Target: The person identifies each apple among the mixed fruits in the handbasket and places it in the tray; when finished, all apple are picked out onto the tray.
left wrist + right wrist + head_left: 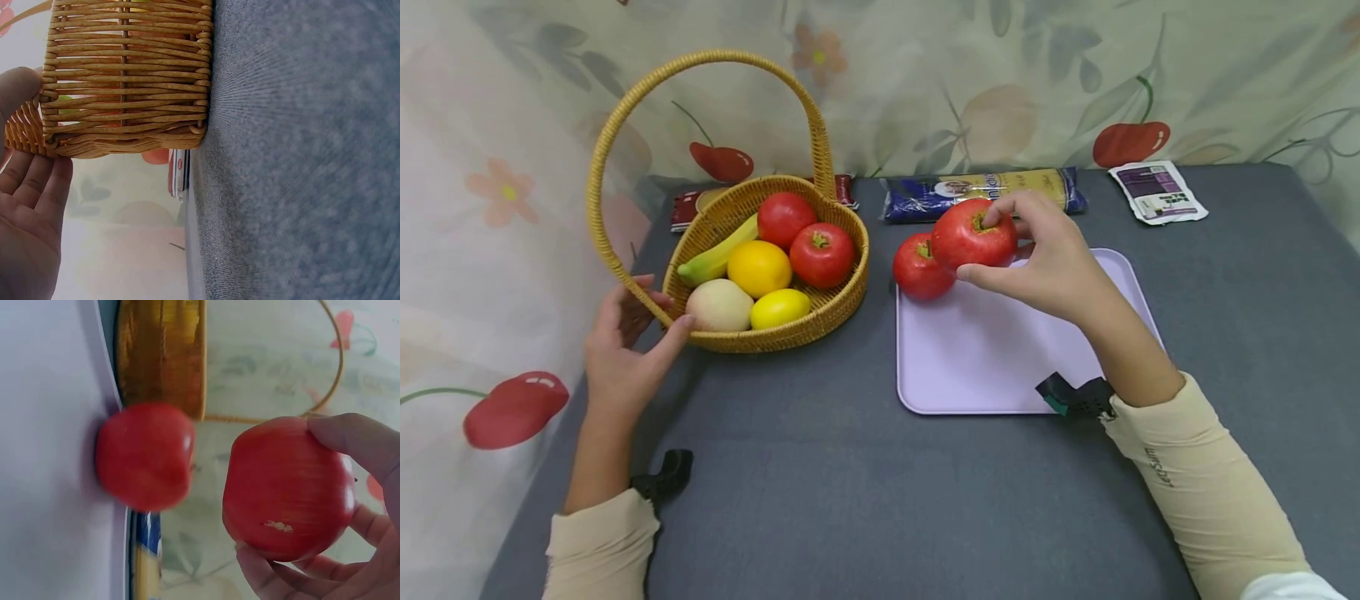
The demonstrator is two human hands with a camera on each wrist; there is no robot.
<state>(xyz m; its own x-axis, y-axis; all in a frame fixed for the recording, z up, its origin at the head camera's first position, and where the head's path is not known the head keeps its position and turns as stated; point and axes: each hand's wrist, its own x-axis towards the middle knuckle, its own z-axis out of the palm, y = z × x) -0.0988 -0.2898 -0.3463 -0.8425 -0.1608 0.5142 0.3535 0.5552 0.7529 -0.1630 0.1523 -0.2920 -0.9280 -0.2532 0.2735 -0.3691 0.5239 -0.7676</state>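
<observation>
My right hand (1048,258) holds a red apple (973,235) between thumb and fingers, raised above the lilac tray (973,379). A second red apple (917,271) sits at the tray's far left corner; in the right wrist view this apple (145,456) rests at the tray's edge. At the left, my left hand (628,342) grips the wicker basket (820,321) by its near left rim, close to the handle's foot. Inside the basket are two red apples (822,254), a banana (718,254), an orange (760,268), a lemon (781,308) and a pale round fruit (720,306).
Along the back lie a blue and yellow packet (1037,187), a small white and purple pouch (1159,193) and a dark red packet (685,210) partly behind the basket. A patterned curtain (910,75) hangs behind the grey-covered table (820,500). The basket's tall handle (598,175) arches up.
</observation>
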